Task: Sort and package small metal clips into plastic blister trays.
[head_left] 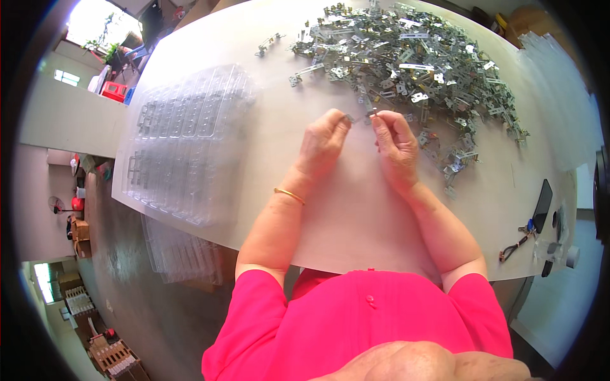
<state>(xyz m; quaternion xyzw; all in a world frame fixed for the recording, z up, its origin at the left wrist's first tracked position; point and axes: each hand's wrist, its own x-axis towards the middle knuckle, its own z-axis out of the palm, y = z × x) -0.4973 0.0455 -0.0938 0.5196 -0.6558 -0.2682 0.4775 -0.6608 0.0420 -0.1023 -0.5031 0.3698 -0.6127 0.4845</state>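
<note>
A white surface point(356, 209) carries a stack of clear trays point(184, 140) at the left and a heap of metal brackets point(413, 63) at the far right. Just before the heap, the left hand point(321, 143) and right hand point(395, 145) are raised side by side, each with its fingers pinched on a small bracket: left bracket point(349, 117), right bracket point(371, 113).

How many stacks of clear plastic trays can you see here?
2. One stack of clear trays lies on the table at the person's left. A second stack sits lower, below the table edge. More may be hidden.
</note>
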